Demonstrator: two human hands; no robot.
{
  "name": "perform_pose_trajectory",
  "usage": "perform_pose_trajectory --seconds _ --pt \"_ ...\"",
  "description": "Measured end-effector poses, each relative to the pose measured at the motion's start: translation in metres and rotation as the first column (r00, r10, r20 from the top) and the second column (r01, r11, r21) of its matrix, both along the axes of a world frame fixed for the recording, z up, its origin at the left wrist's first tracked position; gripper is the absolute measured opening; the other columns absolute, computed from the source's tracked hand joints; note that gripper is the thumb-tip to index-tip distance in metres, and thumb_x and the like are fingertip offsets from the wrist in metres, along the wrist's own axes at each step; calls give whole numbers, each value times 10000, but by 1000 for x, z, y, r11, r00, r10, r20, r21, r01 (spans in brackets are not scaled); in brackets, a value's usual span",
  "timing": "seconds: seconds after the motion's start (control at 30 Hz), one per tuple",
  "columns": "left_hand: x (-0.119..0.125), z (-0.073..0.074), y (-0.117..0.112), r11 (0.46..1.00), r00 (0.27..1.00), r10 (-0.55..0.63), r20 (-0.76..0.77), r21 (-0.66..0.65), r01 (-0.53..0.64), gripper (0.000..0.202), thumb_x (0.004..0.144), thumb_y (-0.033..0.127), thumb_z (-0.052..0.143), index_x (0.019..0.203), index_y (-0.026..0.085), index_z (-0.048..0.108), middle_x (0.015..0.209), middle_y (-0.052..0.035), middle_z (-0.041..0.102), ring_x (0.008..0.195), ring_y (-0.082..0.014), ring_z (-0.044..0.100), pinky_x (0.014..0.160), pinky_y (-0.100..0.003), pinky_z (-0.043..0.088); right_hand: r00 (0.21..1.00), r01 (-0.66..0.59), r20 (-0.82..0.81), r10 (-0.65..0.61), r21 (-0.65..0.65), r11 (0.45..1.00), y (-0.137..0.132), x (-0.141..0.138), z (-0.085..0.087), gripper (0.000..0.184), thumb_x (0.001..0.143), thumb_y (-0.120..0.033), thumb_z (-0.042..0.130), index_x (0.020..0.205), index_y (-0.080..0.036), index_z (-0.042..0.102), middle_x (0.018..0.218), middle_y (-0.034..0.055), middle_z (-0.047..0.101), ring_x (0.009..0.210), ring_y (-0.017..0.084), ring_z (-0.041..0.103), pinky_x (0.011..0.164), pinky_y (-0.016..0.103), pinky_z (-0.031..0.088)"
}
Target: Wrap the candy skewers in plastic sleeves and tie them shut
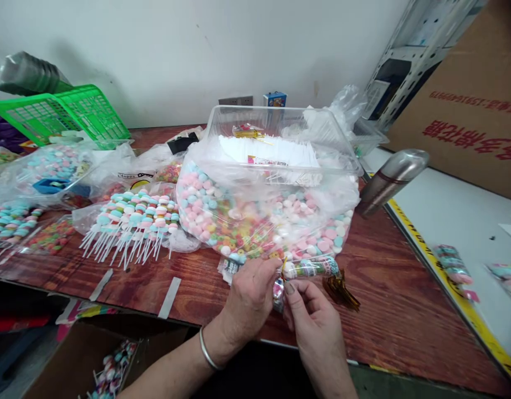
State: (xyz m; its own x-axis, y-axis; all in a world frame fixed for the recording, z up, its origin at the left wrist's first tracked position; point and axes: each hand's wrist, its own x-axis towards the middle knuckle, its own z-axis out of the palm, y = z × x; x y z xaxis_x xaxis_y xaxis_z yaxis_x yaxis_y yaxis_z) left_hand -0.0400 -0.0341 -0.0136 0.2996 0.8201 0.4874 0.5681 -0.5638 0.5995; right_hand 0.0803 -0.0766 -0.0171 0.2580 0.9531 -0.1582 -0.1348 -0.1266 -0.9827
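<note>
In front of candy bag (pixel 247 219), my left grip (pixel 250 291) and right grip (pixel 316 316) pinch gold tie (pixel 284 270) by wrapped candy (pixel 311 268); if I overtwist, tie may snap.

The wrapped pastel candy row (pixel 313 268) lies crosswise, gold tie (pixel 284 268) at 1 end.

Glossy plastic wrapper (pixel 312 267), smooth metal flask (pixel 389 182), matt cardboard carton (pixel 467 105)
</note>
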Motion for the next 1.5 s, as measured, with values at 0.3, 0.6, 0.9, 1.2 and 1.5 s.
perform_pose_trajectory --seconds 0.3,0.6,0.9,1.2,1.5 --pt "15 8 1 693 716 289 636 -654 301 129 793 257 650 857 147 671 724 -26 629 637 -122 530 623 -252 434 912 58 394 -112 147 987 5 3 -13 281 846 -463 580 820 -185 603 751 52 675 647 182 627 596 294 509" --pt "14 0 3 632 670 228 706 -631 449 193 837 310 597 914 140 650 629 7 533 557 -101 456 562 -236 386 696 -85 701 -152 291 953 10 9 -4 210 938 -327 455 876 -194 605 754 31 689 631 157 643 581 248 472" --pt "5 1 4 939 962 54 269 -340 42 240 919 209 444 912 171 680 793 -61 668 771 -181 610 744 -298 472 604 -205 780 -165 352 913 12 8 -3 204 956 -290 428 832 -212 570 704 1 649 587 134 608 554 230 427" --pt "9 3 2 872 913 166 372 -487 40 215 889 238 498 867 155 694 755 -37 672 693 -153 577 675 -255 443 579 -38 779 -239 319 947 10 1 1 337 922 -454 486 1068 -165 580 877 80 663 643 172 613 565 282 458" --pt "6 -3 1 918 970 -65 234 -368 150 269 939 262 404 1041 170 636 825 -68 659 775 -186 601 739 -296 469 484 -170 823 -297 421 891 13 7 -5 179 942 -248 452 843 -198 592 722 33 619 665 168 583 622 270 414"
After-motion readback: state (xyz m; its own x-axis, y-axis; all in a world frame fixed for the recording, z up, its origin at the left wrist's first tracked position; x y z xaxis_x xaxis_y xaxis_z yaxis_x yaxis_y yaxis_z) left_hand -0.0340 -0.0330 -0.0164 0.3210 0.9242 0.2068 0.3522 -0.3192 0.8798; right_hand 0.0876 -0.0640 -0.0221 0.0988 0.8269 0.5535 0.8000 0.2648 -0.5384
